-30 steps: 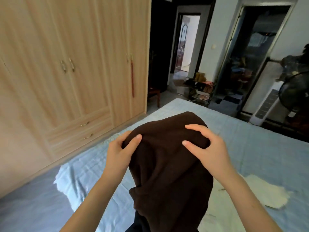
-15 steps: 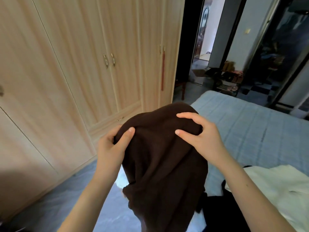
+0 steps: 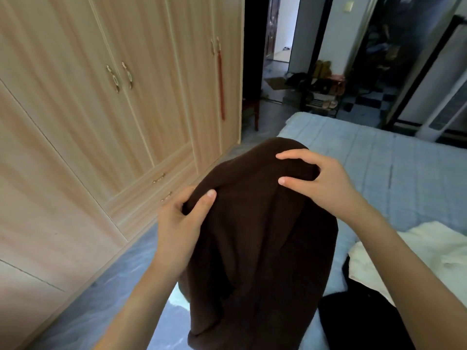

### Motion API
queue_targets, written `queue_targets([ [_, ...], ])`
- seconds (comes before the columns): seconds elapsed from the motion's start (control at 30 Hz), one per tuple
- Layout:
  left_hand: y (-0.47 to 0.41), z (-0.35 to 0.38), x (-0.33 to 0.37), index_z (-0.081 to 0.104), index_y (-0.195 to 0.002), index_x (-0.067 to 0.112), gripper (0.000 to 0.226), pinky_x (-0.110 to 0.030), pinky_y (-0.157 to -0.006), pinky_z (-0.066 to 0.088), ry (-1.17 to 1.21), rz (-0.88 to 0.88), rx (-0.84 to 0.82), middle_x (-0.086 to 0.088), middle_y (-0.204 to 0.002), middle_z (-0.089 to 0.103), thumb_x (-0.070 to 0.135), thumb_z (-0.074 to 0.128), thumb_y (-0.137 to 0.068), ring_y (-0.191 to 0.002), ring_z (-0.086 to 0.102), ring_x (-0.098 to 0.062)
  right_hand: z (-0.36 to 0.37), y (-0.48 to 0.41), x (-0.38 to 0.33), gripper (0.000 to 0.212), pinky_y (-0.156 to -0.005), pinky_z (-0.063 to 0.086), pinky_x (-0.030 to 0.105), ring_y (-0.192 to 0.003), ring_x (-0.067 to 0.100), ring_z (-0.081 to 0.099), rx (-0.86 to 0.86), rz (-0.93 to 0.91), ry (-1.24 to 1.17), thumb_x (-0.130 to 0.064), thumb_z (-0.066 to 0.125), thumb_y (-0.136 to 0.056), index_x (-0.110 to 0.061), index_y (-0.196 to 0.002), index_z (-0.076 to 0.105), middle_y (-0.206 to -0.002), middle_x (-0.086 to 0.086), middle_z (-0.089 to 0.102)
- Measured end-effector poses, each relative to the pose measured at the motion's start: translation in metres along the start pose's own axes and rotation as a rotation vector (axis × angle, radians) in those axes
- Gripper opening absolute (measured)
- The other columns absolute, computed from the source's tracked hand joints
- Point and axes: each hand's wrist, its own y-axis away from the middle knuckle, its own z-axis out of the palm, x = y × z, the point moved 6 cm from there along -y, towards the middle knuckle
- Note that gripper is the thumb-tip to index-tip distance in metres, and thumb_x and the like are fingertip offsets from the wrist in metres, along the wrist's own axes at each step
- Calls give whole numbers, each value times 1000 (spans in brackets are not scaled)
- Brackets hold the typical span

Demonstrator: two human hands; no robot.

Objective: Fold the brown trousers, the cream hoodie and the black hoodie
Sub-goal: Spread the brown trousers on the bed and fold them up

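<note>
Left hand (image 3: 180, 223) pinches the top edge of the brown trousers (image 3: 257, 248), thumb in front, fingers curled behind the cloth. Right hand (image 3: 321, 183) grips the same edge further right, thumb and forefinger spread over a bunched fold. Trousers hang in the air in front of the person, over the near edge of the bed (image 3: 379, 173), lower part draping down out of view. Step in hand looks like lining up the waistband before the first fold. To do it well, I'd spread the hands to the two ends of the edge, pull it taut, let the legs drop straight, then lay it flat on the bed. Fabric is thick, dark, matte and fleecy, so it holds soft lumps rather than sharp creases; press folds down by palm. Cream hoodie (image 3: 409, 251) lies crumpled on the bed at right, soft and pale. Black hoodie (image 3: 358, 322) lies just beside it, nearer the person, details too dark to read. Bed cover is light blue, quilted in lines. Behind it, a pale wood-grain wardrobe (image 3: 101, 97) with brass handles.
</note>
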Motion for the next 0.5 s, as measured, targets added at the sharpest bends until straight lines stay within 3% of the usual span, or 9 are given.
queue_targets([
  [0.13,-58,53,-36,74,-83,27,13,-9,-62,45,-50,5,-126,13,-74,71,22,68,-93,-71,65,1,-28,-38,53,46,-94,36,1,-115,-10,56,34,38,102,-22,83,-79,-42,-118,69,-117,-25,67],
  [0.23,-95,91,-88,73,-84,27,10,-11,-64,45,-108,-31,-192,12,-78,72,24,68,-92,-74,66,2,-31,-56,117,47,-97,36,5,-115,-2,57,41,111,161,-24,81,-81,-44,-120,65,-117,-14,66],
  [0.37,-119,144,-201,73,-95,30,7,-9,-75,45,-226,-146,-334,18,-92,73,27,67,-93,-89,67,3,4,-62,238,44,-94,39,8,-105,0,55,-22,258,272,-28,69,-92,-46,-130,56,-114,-14,53],
  [0.5,-107,185,-341,71,-110,26,16,-16,-88,48,-319,-389,-520,16,-102,72,23,65,-95,-101,65,-2,68,-31,367,42,-98,46,27,-105,14,58,-123,468,301,-19,64,-96,-32,-135,58,-118,-5,52],
])
